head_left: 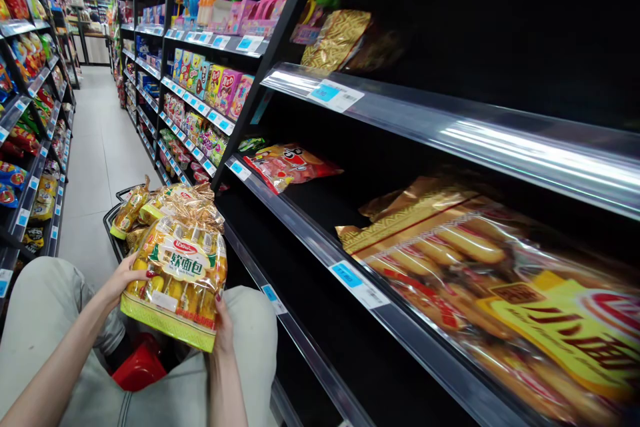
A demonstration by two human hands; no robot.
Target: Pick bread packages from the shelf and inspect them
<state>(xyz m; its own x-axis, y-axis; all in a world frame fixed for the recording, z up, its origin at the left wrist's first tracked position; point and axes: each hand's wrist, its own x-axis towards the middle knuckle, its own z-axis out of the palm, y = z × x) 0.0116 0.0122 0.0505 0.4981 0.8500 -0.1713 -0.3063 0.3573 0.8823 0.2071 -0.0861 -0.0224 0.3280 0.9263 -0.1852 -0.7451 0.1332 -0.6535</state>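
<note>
Between my two hands is a clear and gold bag of soft bread [183, 263] with a lime-green bottom band, tilted toward me above my lap. My left hand [125, 278] grips its left edge, thumb on the front. On the lower right edge is my right hand [223, 330], its fingers partly hidden behind the bag. Just beyond, more gold-wrapped bread packs [131, 210] lie in a black basket [111, 223] on the floor.
To my right, dark shelves hold a large bag of small bread loaves [500, 293], a red candy bag [295, 163] and a gold packet [337, 40]. A red stool [140, 363] shows between my knees. Snack shelves [37, 80] line the aisle's left side.
</note>
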